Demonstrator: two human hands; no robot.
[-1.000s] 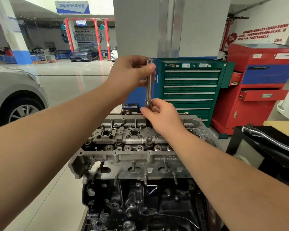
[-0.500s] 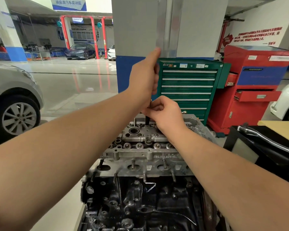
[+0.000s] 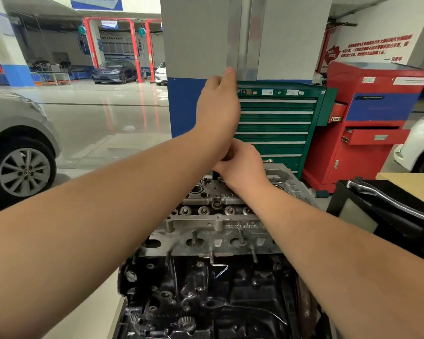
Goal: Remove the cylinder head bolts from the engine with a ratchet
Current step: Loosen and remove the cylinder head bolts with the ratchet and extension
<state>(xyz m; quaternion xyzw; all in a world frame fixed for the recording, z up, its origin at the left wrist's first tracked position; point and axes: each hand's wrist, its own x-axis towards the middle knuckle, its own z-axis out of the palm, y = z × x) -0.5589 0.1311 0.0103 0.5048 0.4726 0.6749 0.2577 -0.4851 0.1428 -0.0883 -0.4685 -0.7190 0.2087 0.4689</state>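
The engine [image 3: 213,265] fills the near centre, open floor [image 3: 103,123] to its left, and at its far top edge both hands meet, right hand [image 3: 242,167] clenched low, left hand [image 3: 218,111] above, the ratchet hidden between them.

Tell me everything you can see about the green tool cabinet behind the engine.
The green tool cabinet stands upright on the floor behind the engine, against a grey and blue pillar, next to a red cabinet on its right. It looks like painted metal. Its front shows a stack of shut drawers, each with a pale horizontal handle strip. Small labels sit along the top edge. The left hand and right hand hide part of its left side. Its base is not visible.
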